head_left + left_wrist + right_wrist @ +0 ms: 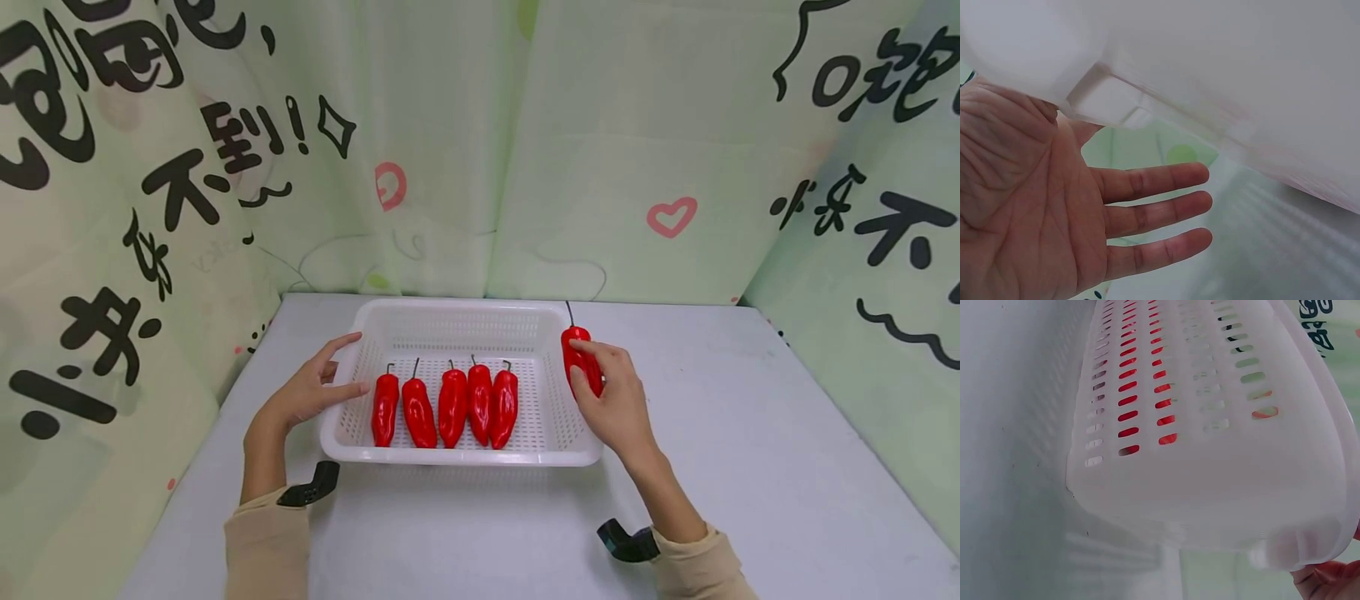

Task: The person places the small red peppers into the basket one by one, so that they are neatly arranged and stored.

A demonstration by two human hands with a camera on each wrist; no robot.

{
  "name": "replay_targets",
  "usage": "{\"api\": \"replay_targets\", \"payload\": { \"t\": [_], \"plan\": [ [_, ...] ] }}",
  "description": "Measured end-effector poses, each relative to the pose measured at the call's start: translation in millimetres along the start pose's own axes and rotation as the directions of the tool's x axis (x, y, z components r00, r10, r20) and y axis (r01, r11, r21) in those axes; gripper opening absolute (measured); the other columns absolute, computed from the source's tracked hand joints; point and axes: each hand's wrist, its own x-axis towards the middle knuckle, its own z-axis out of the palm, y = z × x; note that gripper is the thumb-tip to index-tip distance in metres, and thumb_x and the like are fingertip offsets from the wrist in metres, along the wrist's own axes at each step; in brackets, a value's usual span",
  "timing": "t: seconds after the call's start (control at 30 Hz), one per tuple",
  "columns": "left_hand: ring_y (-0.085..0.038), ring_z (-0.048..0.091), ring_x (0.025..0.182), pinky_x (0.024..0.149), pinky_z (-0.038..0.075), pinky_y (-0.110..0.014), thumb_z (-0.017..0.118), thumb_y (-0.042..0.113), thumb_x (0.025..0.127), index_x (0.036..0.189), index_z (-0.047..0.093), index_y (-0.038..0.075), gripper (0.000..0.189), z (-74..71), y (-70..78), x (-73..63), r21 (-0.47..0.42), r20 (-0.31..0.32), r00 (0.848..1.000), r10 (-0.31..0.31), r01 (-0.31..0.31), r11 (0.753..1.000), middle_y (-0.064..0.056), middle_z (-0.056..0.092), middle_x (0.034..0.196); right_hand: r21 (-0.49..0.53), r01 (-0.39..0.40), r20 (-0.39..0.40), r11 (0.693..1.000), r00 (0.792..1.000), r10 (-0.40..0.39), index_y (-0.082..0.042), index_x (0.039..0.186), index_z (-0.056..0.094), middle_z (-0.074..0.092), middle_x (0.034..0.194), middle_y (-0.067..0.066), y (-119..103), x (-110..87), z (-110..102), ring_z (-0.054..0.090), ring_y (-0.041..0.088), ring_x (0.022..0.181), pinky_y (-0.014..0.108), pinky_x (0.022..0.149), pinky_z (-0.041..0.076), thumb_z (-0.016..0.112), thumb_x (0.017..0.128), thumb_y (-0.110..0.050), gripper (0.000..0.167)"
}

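A white plastic basket (465,457) with slotted walls stands on the table. Several red peppers (452,408) lie side by side in it, dark stems pointing away from me. Over the basket's right rim, my right hand (617,404) holds another red pepper (573,343) between thumb and fingers. Only a bit of that hand (1330,582) shows at the lower right corner of the right wrist view. At the left rim rests my left hand (306,393), its thumb and index finger spread along the edge. Three straight fingers (1160,212) hang outside the basket in the left wrist view.
The white table (480,533) extends in front of the basket and to both sides. Pale green curtains (450,150) with black lettering and pink hearts enclose the back and sides. Black wrist cameras (628,543) sit at both beige sleeves (266,546).
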Motion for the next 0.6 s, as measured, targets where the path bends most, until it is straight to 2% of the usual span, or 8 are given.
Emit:
{"api": "replay_targets", "payload": {
  "t": [0.23, 0.47, 0.6],
  "plan": [
    [-0.038, 0.064, 0.112, 0.081, 0.062, -0.048, 0.076, 0.031, 0.091, 0.163, 0.021, 0.031, 0.091, 0.2, 0.2, 0.0, -0.004, -0.004, 1.000, -0.009, 0.009, 1.000, -0.030, 0.049, 0.143, -0.014, -0.031, 0.020, 0.999, 0.999, 0.031, -0.005, 0.140, 0.058, 0.052, 0.141, 0.023, -3.7, 1.3, 3.2, 0.054, 0.043, 0.126, 0.058, 0.087, 0.058, 0.073, 0.092, -0.010, 0.051],
    [-0.039, 0.064, 0.112, 0.081, 0.062, -0.048, 0.076, 0.029, 0.091, 0.163, 0.020, 0.030, 0.090, 0.6, 1.2, -0.5, -0.006, -0.001, 1.000, -0.014, 0.014, 1.000, -0.030, 0.048, 0.144, -0.022, -0.058, 0.027, 0.998, 0.998, 0.058, -0.003, 0.140, 0.059, 0.051, 0.143, 0.025, -5.3, 2.2, 4.0, 0.056, 0.044, 0.124, 0.058, 0.086, 0.059, 0.067, 0.098, -0.022, 0.047],
    [-0.039, 0.064, 0.113, 0.081, 0.062, -0.048, 0.076, 0.030, 0.091, 0.163, 0.020, 0.030, 0.091, 0.5, 1.6, -0.6, -0.006, 0.002, 1.000, -0.012, 0.012, 1.000, -0.030, 0.048, 0.145, -0.030, -0.069, 0.028, 0.997, 0.997, 0.070, -0.002, 0.138, 0.061, 0.051, 0.144, 0.025, -5.5, 2.5, 4.4, 0.061, 0.040, 0.114, 0.053, 0.084, 0.060, 0.063, 0.100, -0.026, 0.044]
  ]
}}
